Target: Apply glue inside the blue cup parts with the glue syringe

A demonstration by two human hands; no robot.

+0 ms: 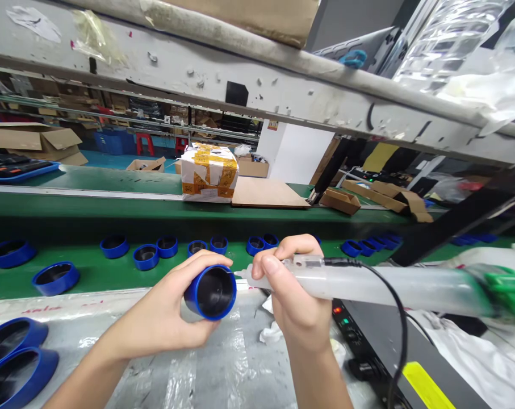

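Gripping the blue cap (pixel 210 291) in your left hand (pixel 167 318), keep your right hand (pixel 293 295) steadying the dispensing syringe (pixel 368 282) tip at its rim.

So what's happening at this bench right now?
A person holds a blue cap on its side in the left hand, open end toward the camera. The right hand grips a translucent dispensing syringe with a black cable, its tip at the cap's rim. More blue caps sit in a row on the green conveyor belt behind, and a taped box stands on the farther belt.
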